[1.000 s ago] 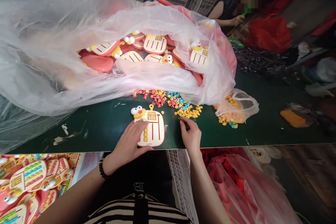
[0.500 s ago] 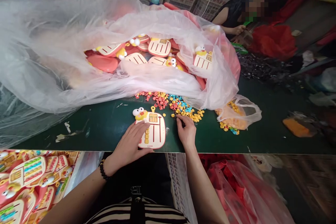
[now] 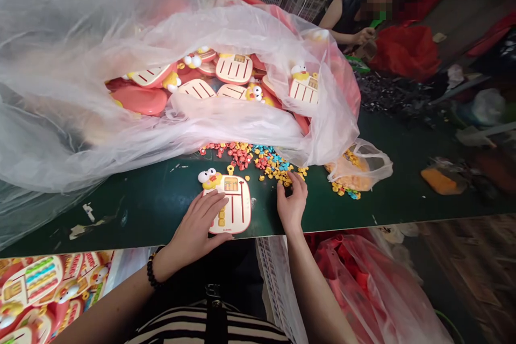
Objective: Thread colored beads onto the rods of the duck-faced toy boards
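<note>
A cream toy board point(image 3: 237, 209) with a pink rim, slots and a yellow duck head with bulging white eyes lies flat near the table's front edge. My left hand point(image 3: 201, 217) holds it down from the left, fingers across its face and thumb along its lower edge. Yellow beads point(image 3: 221, 219) sit in one slot, partly under my fingers. My right hand point(image 3: 293, 204) is at the near edge of a heap of small yellow beads point(image 3: 278, 173), thumb and forefinger apart. Red beads point(image 3: 241, 157) and blue ones lie farther back.
Behind the beads, a large translucent plastic bag point(image 3: 242, 118) bulges with similar boards. A small bag of yellow pieces point(image 3: 350, 172) lies to the right. Finished-looking boards with coloured beads point(image 3: 40, 274) fill the lower left. A person point(image 3: 342, 16) sits at the far right, beside a red bag point(image 3: 407, 54).
My right hand has moved slightly right, its fingers now among the yellow beads. My left hand stays on the board. The whole view has shifted and tilted a little.
</note>
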`<control>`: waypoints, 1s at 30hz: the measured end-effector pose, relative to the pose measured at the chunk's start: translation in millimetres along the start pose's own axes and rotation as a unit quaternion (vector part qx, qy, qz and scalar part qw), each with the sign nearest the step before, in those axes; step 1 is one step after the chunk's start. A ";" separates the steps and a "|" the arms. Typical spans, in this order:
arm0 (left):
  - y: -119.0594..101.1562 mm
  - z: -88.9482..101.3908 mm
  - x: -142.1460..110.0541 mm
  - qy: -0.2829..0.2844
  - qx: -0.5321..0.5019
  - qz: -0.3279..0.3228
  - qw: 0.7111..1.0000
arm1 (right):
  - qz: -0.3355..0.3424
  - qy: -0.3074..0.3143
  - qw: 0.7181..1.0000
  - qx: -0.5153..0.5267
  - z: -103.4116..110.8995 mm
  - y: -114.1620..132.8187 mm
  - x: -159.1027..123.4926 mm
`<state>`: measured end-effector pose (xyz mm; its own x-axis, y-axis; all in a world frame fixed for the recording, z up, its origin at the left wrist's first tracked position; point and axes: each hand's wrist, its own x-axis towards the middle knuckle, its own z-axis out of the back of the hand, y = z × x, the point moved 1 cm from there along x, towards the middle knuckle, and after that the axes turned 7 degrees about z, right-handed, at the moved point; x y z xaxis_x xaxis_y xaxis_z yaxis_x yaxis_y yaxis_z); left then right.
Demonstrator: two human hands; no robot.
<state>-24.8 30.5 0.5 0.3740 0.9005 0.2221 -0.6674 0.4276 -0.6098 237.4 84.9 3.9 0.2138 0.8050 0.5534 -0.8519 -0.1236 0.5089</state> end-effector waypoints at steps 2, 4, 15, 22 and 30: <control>-0.4 0.0 -0.1 0.008 -0.001 0.002 1.000 | 0.034 0.053 0.998 0.017 -4.8 7.1 13.9; -1.1 0.2 -0.4 0.011 -0.007 0.012 1.000 | 0.052 0.127 0.990 0.044 -13.3 19.0 30.1; -1.6 -5.2 -5.1 -0.056 0.021 0.050 0.997 | -0.013 0.045 0.999 0.003 -15.2 4.7 60.4; 3.1 -7.1 -4.0 -0.092 0.039 0.055 0.993 | 0.062 0.261 0.962 -0.044 -53.6 5.1 97.1; 2.8 3.5 -11.1 -0.049 0.039 0.037 0.997 | 0.064 0.281 0.955 -0.077 -34.1 10.2 106.8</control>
<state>-33.1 22.0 -1.0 0.2603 0.9314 0.2545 -0.7402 0.3618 -0.5668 235.2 189.4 45.7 -0.1501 0.9783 0.1425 -0.9229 -0.1904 0.3346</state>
